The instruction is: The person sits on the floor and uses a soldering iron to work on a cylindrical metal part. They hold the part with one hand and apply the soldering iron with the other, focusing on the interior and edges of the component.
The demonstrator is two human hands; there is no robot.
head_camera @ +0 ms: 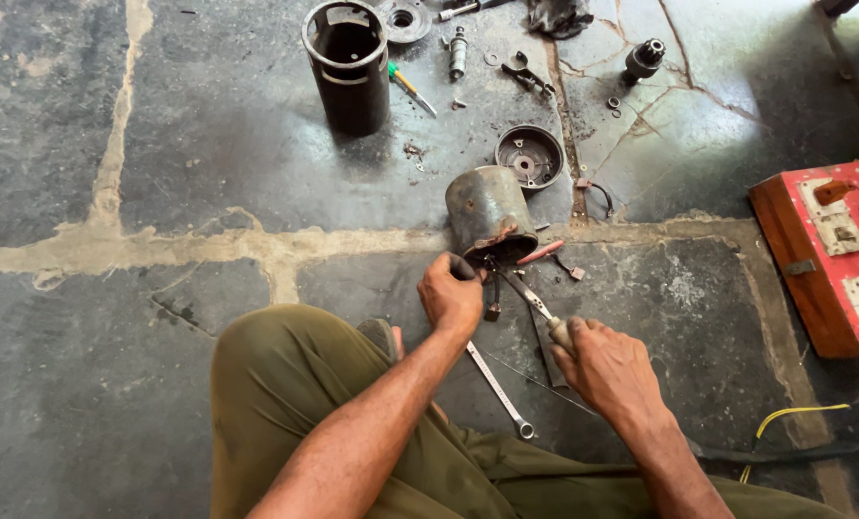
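A rusty grey metal motor housing (488,210) lies tipped on the stone floor, its open end facing me with wires spilling out. My left hand (452,293) is closed on a small dark part at that opening. My right hand (604,363) grips the handle of a screwdriver (528,293), whose shaft points up-left into the housing's mouth. A red-sleeved lead (542,252) pokes out beside the housing.
A spanner (499,389) lies by my knee. Farther off stand a tall black cylinder (348,65), a round end cap (529,155), small tools and bolts (457,50). A red wooden switch box (826,252) sits at right, with yellow cable (802,411) below it.
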